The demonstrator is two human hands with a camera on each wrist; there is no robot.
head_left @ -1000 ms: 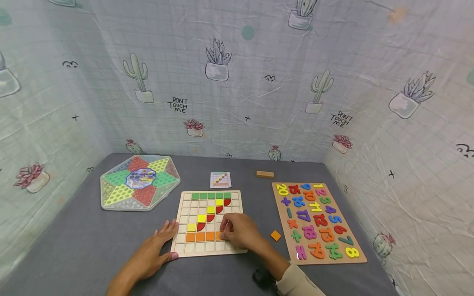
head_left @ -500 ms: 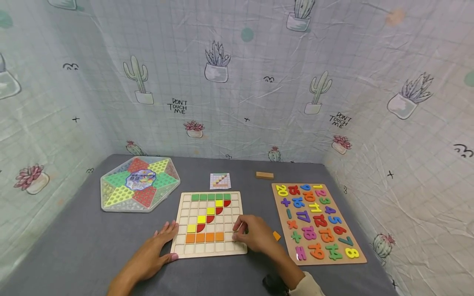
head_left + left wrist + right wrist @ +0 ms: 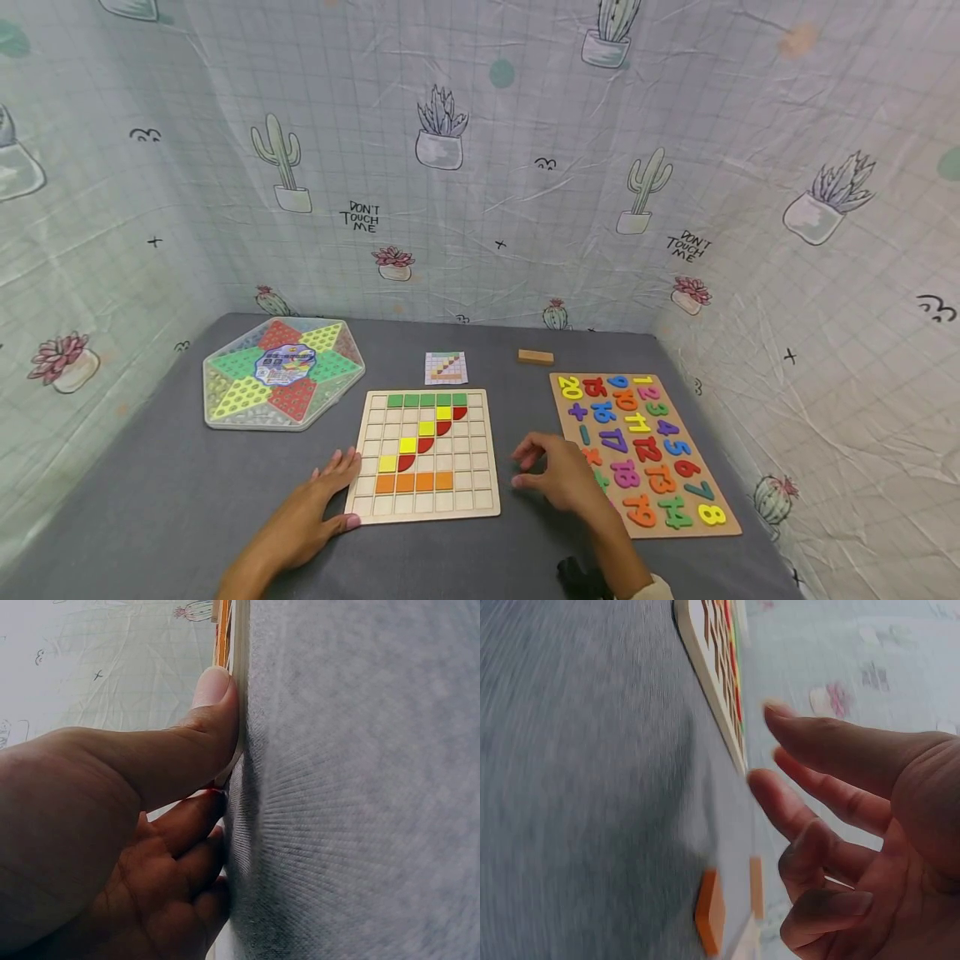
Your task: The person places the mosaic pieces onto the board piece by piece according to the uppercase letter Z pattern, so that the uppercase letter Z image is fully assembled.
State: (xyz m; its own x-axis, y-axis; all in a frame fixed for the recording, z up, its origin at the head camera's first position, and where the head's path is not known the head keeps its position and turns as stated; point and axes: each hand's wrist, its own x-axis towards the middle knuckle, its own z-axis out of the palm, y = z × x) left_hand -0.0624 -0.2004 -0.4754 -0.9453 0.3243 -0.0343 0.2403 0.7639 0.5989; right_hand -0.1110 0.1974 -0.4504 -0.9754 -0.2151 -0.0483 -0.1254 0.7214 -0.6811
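A wooden grid board point(image 3: 472, 458) lies on the grey table, bearing a green row, a yellow and red diagonal and an orange row of tiles point(image 3: 415, 482). My left hand point(image 3: 315, 504) rests at its left edge, fingers spread, with the thumb point(image 3: 212, 694) against the rim in the left wrist view. Right of the board hovers my right hand point(image 3: 564, 473), thumb and forefinger apart, holding nothing. A loose orange square tile point(image 3: 710, 913) lies on the table below those fingers in the right wrist view; the hand hides it in the head view.
A number puzzle board point(image 3: 648, 458) lies under and beyond the right forearm. Behind the grid board are a small pattern card point(image 3: 446, 367) and a wooden block point(image 3: 536, 357). A hexagonal Chinese checkers board point(image 3: 285, 373) sits at back left. Printed cloth walls surround the table.
My right hand has left the orange row and moved right, off the board to above the loose orange tile. My left hand has stayed at the board's edge.
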